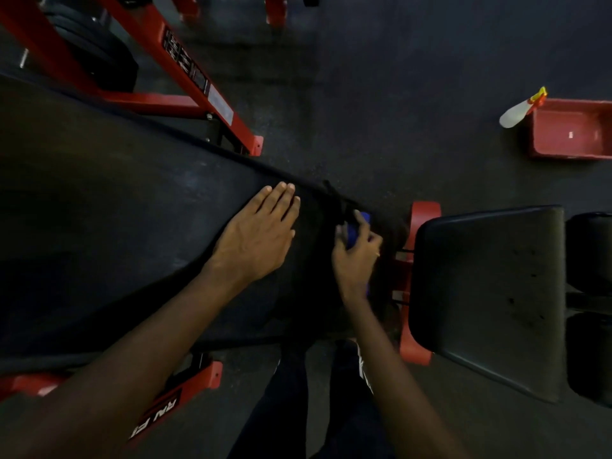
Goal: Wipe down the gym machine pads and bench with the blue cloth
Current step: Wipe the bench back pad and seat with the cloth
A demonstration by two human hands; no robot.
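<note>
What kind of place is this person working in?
Most likely a gym: a long black padded bench on a red steel frame, a separate seat pad, and what look like weight plates above a dark floor.

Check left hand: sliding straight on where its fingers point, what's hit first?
The left hand lies flat on the bench pad; just ahead is the pad's far edge, then seemingly only bare floor.

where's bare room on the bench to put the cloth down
The long bench pad is bare left of the left hand; the seat pad is bare too. Crowded at the pad's end, where the right hand grips the blue cloth.
</note>
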